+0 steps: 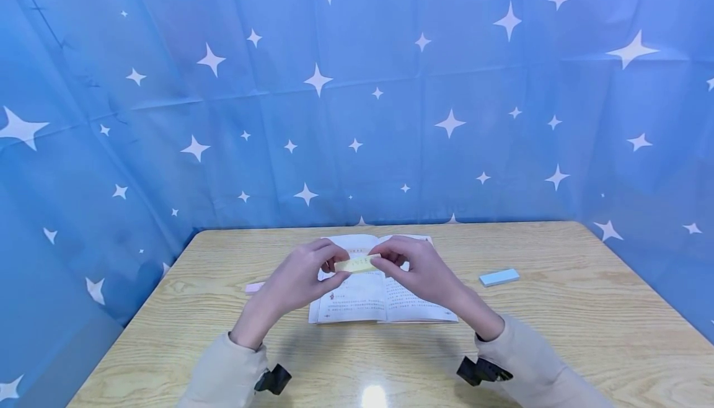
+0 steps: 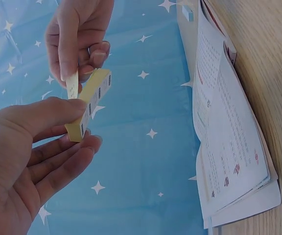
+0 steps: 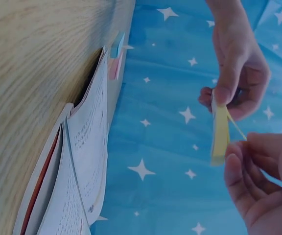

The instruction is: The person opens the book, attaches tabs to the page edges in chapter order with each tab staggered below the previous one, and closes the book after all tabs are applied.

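Over the open book, my left hand [image 1: 301, 278] pinches one end of a yellow sticky note pad [image 1: 356, 265] between thumb and fingers. My right hand [image 1: 415, 268] holds the free end of a yellow sheet between thumb and forefinger. In the right wrist view this sheet [image 3: 236, 128] slants away from the pad [image 3: 220, 137], its other end still against it near the left thumb. Handwriting shows faintly on the yellow paper in the head view. Along the pad's side, the left wrist view shows a white printed strip.
An open book [image 1: 354, 302] with printed pages lies on the wooden table [image 1: 558, 333] below the hands. To its right is a light blue pad [image 1: 499, 277]; at left a pink pad [image 1: 254, 287] is partly behind the left wrist. A starry blue curtain [image 1: 379, 116] hangs behind.
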